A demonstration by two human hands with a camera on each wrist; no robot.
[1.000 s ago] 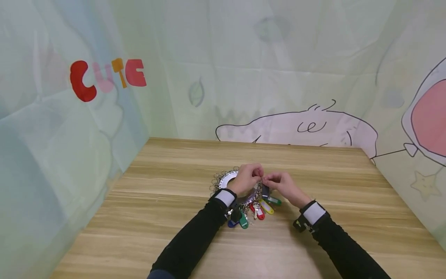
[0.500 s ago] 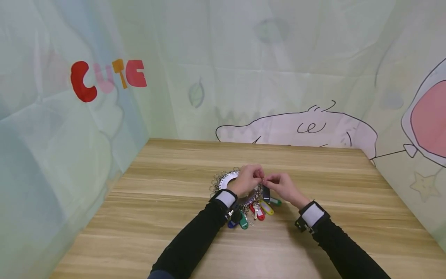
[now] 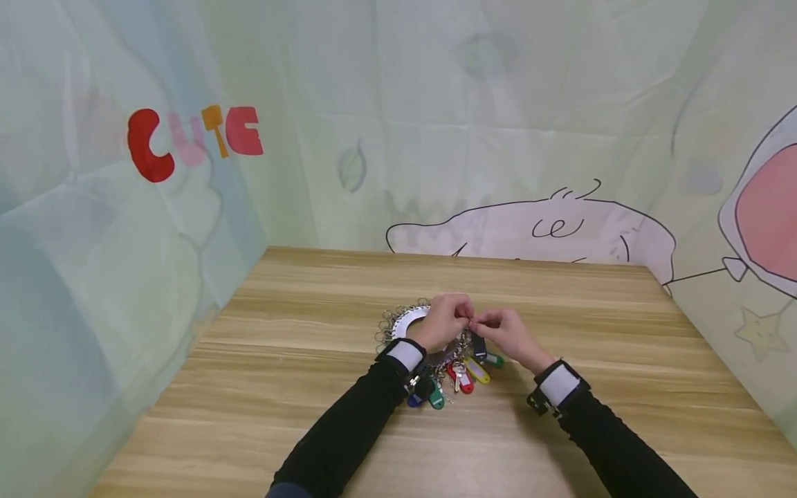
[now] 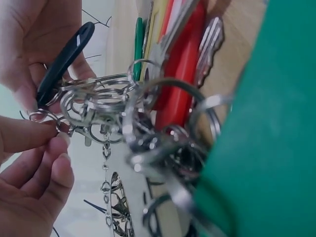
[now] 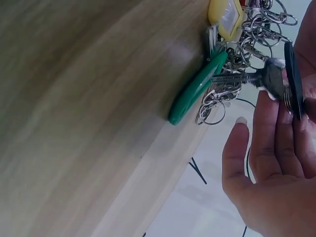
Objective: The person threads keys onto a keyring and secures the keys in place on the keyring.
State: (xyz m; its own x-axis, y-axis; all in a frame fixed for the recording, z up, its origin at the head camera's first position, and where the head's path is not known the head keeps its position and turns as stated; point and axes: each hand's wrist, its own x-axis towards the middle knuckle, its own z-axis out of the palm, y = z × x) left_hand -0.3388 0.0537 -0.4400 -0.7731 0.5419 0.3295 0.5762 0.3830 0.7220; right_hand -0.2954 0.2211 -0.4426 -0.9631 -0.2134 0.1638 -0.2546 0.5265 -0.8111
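Note:
A white ring-shaped key holder with metal clips round its edge lies on the table, partly under my left hand. Thumb and fingers of that hand pinch a small split ring, seen in the left wrist view. Facing it, my right hand pinches at the same ring, which joins a black key tag. A key sits beside the black tag in the right wrist view. Red, yellow and green key tags fan out just below the hands.
Another green tag and a blue tag lie by the left wrist. The wooden table meets printed cloth walls at the back and sides. Bare clips ring the holder's left edge.
The black key tag has shifted slightly to the right and down beneath the fingertips. Both hands keep their pinch in almost the same place.

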